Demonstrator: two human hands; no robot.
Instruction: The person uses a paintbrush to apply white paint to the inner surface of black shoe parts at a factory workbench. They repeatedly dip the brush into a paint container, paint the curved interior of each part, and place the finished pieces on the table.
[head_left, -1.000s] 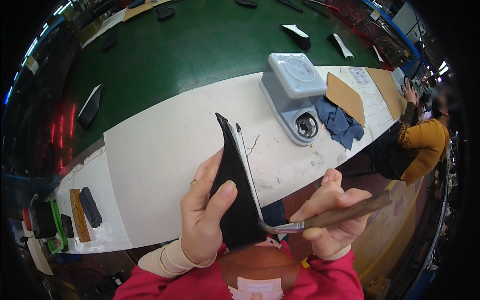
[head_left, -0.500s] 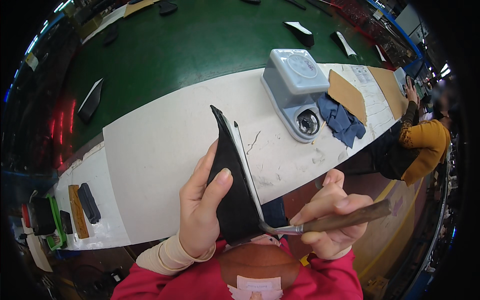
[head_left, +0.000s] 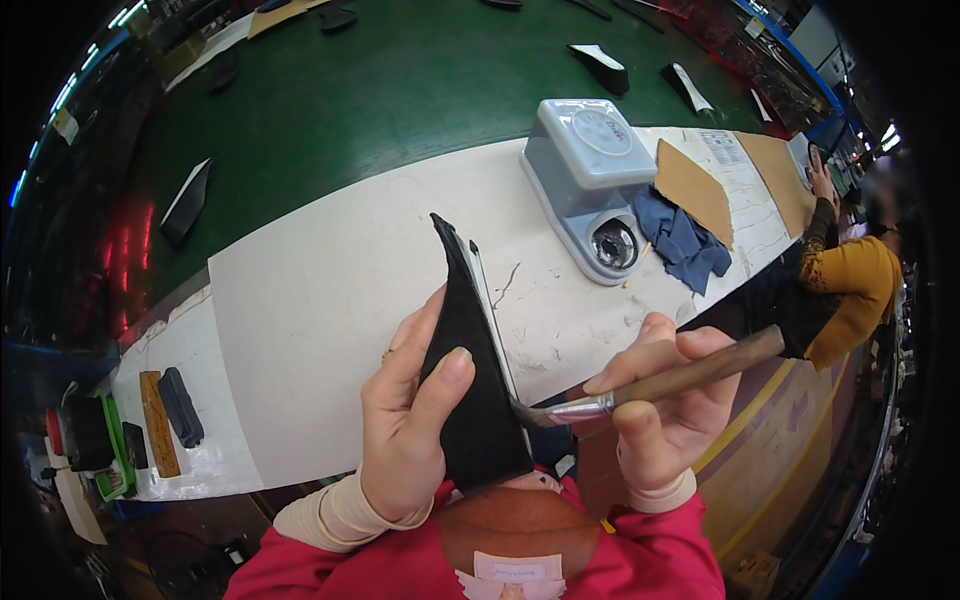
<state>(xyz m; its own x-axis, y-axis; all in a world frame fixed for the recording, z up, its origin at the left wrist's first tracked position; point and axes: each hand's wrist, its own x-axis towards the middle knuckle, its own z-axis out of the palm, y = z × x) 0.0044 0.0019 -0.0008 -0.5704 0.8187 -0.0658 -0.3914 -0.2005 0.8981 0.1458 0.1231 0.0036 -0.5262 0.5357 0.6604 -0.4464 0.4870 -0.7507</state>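
Observation:
My left hand (head_left: 415, 400) is closed round a black shoe sole (head_left: 478, 390), thumb across its dark face. Stood on edge, the sole has its curved, pointed end up and away from me and shows a thin white strip along its right side. Between the thumb and fingers of my right hand (head_left: 670, 405) is a brush (head_left: 690, 382) with a brown wooden handle and a metal ferrule. Its bristle tip touches the sole's right edge, partway up from the near end.
A light blue pot dispenser (head_left: 590, 190) with a dark round well stands on the white tabletop (head_left: 310, 310). Beside it lie a blue cloth (head_left: 685, 240) and cardboard (head_left: 695, 195). Similar soles (head_left: 600, 68) lie on the green belt (head_left: 350, 110). A co-worker (head_left: 850, 290) sits at right.
My right hand has moved the brush up along the sole's edge, away from me, with the handle tilting higher. The left hand and the sole have shifted slightly right.

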